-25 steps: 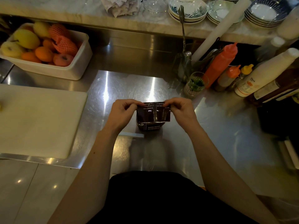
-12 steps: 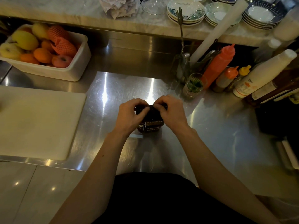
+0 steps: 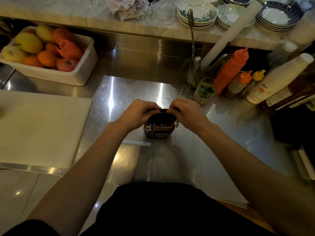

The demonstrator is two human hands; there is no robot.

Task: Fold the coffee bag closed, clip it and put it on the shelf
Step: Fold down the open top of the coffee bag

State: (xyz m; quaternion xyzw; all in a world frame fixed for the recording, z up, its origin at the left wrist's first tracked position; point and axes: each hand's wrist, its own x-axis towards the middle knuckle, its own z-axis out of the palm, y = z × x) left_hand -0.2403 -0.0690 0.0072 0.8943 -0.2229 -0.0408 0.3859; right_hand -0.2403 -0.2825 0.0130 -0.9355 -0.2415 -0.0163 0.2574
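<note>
A small dark brown coffee bag (image 3: 161, 129) with white lettering stands upright on the steel counter (image 3: 221, 133) in front of me. My left hand (image 3: 139, 114) pinches the folded top of the bag from the left. From the right, my right hand (image 3: 186, 112) pinches the same fold, fingertips almost touching the left hand's. The bag's top edge is rolled down and mostly hidden under my fingers. A thin white strip (image 3: 136, 143) lies flat on the counter just left of the bag's base. No clip is visible.
A white cutting board (image 3: 39, 128) lies at left, with a white tub of fruit (image 3: 85, 65) behind it. Sauce bottles (image 3: 231, 70), a glass of herbs (image 3: 205, 91) and a utensil holder (image 3: 194, 68) crowd the right rear. The raised marble shelf (image 3: 68, 9) carries stacked bowls (image 3: 196, 12).
The bag's tall top flap, held spread out a second ago, is now folded down. Both hands have come together over the fold at the bag's top.
</note>
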